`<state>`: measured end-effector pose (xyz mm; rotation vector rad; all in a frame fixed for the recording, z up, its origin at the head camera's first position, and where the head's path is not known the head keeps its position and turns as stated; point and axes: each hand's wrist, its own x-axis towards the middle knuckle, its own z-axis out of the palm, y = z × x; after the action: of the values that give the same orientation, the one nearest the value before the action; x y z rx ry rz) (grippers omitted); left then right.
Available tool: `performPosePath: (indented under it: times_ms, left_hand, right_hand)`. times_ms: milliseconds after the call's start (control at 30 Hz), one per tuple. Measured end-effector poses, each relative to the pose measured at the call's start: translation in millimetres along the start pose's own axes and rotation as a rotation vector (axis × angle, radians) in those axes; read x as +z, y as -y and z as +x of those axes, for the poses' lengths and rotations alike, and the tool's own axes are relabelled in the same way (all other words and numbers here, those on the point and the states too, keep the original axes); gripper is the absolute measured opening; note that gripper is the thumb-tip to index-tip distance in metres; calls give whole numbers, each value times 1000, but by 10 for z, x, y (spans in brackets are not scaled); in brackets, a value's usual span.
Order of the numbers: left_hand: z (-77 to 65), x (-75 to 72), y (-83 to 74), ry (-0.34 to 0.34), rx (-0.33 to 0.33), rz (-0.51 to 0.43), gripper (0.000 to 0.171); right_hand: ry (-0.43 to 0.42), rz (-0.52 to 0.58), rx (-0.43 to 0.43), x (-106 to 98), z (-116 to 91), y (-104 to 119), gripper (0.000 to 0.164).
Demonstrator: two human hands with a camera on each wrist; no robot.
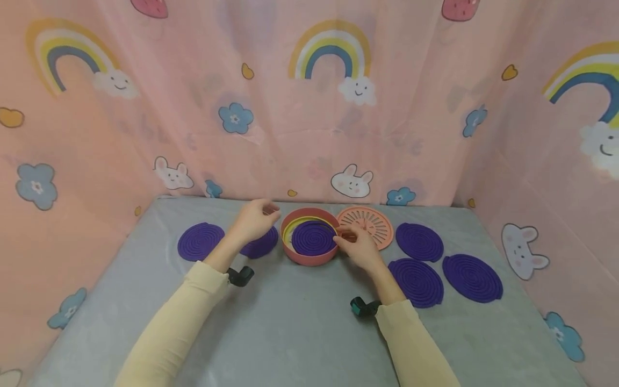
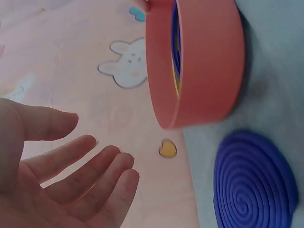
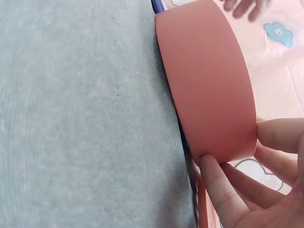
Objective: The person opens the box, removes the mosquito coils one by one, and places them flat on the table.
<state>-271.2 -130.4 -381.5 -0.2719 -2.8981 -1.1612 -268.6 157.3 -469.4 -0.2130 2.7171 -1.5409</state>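
Note:
A round salmon-pink box stands near the back of the table. Inside it, a purple spiral coaster lies tilted over a yellow ring-edged piece. My right hand grips the right side of the box, thumb at the rim and fingers against the outer wall. To the left of the box my left hand hovers with loosely bent fingers, holding nothing. Below it, partly covered in the head view, is another purple spiral coaster.
A peach slotted lid lies right of the box, behind my right hand. One purple coaster is at the far left; on the right lie three more, including a purple coaster near the table's right side. A patterned curtain closes off the back.

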Motion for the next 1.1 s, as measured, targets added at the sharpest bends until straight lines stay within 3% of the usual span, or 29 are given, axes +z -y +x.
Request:
performPosePath:
  times_ms: [367,633,867,1100]
  left_hand:
    - [145,277,-172,67,4,-77,41]
    - [250,527,-257,133,-91,-126,46]
    - [356,750,-203,144,-93,-153,44]
    - [406,862,-189,150,-128,-150,46]
  right_hand:
    - [-5,32,10,19,14,11,37]
    - [-1,21,2,28,9,24,37]
    - [2,30,3,7,-6,32,37]
    - [-1,34,3,-8,-24,28,37]
